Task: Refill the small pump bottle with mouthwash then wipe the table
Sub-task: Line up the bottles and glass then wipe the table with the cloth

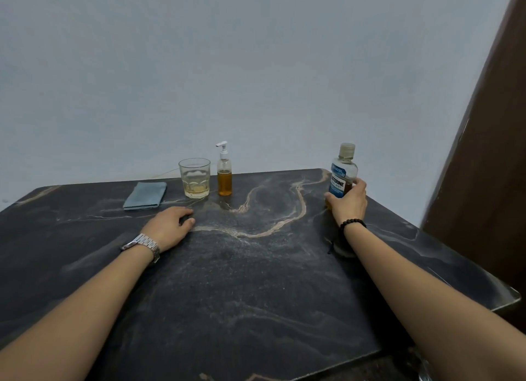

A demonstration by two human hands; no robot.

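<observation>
A dark marble-patterned counter (256, 281) with tan veins fills my view, set against a pale grey wall (227, 67). A brown panel (489, 153) rises at the right edge.

My right hand (348, 202) reaches to the far right of the counter, its grip clamped around the lower part of the mouthwash bottle (343, 173), which stands upright with its cap on. A dark bead bracelet (352, 224) circles that wrist.

My left hand (169, 227) lies palm down on the counter near the middle, fingers loosely apart, holding nothing. A metal watch (142, 245) sits on that wrist.

Along the far edge, a folded blue-grey cloth (145, 195) lies flat at left. Beside it stands a clear glass (194, 178) with a little pale liquid. Just right of the glass stands the small pump bottle (224, 174), upright, about half full of amber liquid, its white pump on.
</observation>
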